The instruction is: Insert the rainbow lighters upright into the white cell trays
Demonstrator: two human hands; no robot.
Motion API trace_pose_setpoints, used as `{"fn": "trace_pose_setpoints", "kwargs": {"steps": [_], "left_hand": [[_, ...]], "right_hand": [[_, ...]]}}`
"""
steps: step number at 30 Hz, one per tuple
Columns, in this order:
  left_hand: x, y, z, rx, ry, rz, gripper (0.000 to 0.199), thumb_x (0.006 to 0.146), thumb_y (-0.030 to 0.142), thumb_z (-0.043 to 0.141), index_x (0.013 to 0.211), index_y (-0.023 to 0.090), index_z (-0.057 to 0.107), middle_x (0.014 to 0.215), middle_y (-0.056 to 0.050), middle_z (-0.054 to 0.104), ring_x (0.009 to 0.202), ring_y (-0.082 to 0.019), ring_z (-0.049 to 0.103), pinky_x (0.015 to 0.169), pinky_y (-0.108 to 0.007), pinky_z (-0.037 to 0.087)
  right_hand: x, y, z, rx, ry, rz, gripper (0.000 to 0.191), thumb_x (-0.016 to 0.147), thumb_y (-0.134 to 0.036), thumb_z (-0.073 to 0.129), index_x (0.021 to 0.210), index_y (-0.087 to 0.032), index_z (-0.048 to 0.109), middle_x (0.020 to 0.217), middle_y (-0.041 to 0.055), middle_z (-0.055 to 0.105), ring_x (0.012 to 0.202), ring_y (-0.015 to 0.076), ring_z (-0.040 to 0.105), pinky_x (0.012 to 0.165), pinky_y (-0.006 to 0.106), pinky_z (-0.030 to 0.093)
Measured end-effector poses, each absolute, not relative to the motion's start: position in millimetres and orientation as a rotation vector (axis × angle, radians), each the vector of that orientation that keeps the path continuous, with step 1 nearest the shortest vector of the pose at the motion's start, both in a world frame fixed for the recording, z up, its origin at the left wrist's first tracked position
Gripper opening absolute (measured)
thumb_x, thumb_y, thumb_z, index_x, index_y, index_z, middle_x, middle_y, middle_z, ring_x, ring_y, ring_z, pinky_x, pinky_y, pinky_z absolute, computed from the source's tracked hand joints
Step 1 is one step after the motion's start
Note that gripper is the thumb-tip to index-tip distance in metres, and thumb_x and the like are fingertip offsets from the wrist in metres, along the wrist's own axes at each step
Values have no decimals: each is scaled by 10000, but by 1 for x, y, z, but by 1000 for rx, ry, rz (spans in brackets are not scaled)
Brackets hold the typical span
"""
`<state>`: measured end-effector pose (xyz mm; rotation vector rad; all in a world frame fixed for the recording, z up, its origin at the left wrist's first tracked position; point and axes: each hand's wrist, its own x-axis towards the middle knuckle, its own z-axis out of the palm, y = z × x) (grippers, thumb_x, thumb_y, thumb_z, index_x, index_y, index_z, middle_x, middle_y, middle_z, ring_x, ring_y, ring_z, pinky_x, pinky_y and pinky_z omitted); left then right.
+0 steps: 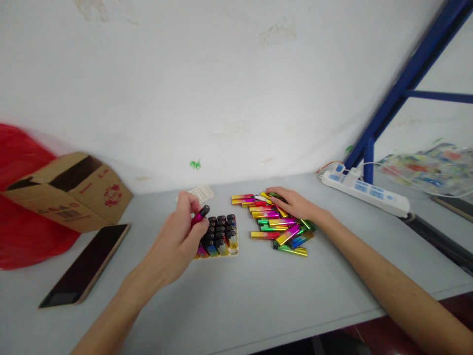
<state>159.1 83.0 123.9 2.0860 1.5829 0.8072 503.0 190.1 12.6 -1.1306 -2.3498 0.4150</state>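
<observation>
Pinched in my left hand [177, 241] is a purple lighter [200, 215] with a black top, held tilted over the left side of a white tray [233, 252]. Upright lighters [220, 231] with black tops stand in rows in that tray; my fingers hide part of it. My right hand [291, 203] rests on the far right side of a loose pile of shiny multicoloured lighters [273, 223], its fingers spread over them. Whether it grips one of them is not clear.
Behind my left hand lies another white tray [201, 193]. To the left are a phone-like tablet [84, 266], an open cardboard box [88, 197] and a red bag [22, 148]. A white power strip [365, 191] and blue metal frame [391, 98] are at the right.
</observation>
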Motion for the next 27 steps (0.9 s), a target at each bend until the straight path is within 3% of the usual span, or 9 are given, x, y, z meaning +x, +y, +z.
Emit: {"fn": "trace_pose_setpoints", "kwargs": {"steps": [10,17,20,24,27], "left_hand": [[157,74,128,1950,1388,757,166,988,402,450,1006,238,428,836,7,522,643,-150,505,529,-272,460],[160,68,127,1873,1175,659,211,1050,441,399,1044,242,469,739,28,535,527,-120,453,502,-274,434],[160,69,124,1898,1092,640,231,1078,445,378,1081,235,474,724,26,576,570,-128,528,569,-280,504],[162,69,121,1803,948,760,181,1057,392,497,1109,221,517,878,-28,661,746,-150,666,678,-296,594],[167,68,118,1720,852,846,173,1041,366,537,1097,207,574,898,-47,649,779,-168,681,640,-296,622]], "right_hand": [[502,189,15,-1128,-2331,421,469,1082,-494,381,1394,-221,601,1392,132,659,1284,295,623,1137,511,473],[503,189,14,-1115,-2325,413,451,1080,-481,394,1403,-242,599,1394,122,663,1277,295,629,1134,521,477],[503,190,13,-1107,-2329,416,453,1080,-475,397,1401,-227,599,1394,131,660,1280,295,626,1138,516,471],[503,190,12,-1110,-2324,426,455,1078,-476,400,1393,-217,602,1401,138,654,1291,298,618,1141,518,465],[503,191,12,-1112,-2331,418,460,1080,-476,395,1402,-213,593,1405,140,651,1294,297,616,1139,522,467]]}}
